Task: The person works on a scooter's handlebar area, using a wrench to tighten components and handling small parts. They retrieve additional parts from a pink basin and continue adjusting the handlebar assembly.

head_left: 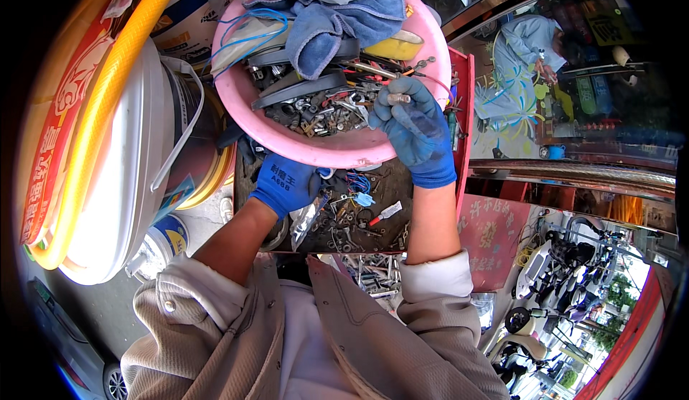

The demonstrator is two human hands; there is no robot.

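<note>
My right hand (418, 136), in a blue work glove with a greyed palm, is raised over the right front rim of a pink basin (240, 116). Its curled fingers hold a short, dull cylindrical metal piece (399, 99). My left hand (286, 184), gloved in blue, is against the basin's front underside; its fingers are hidden, so its grip cannot be made out. Inside the basin lie many small metal parts (323, 113), dark curved pieces (298, 90), pliers-like tools and a blue-grey cloth (316, 34).
Below the basin, a dark tray (373, 238) holds loose hardware, wires and a white tube with a red cap (386, 214). White buckets (143, 149) and a yellow hose (108, 113) crowd the left. A red panel edge (466, 113) and a window reflecting a person stand right; motorbikes (567, 271) are beyond.
</note>
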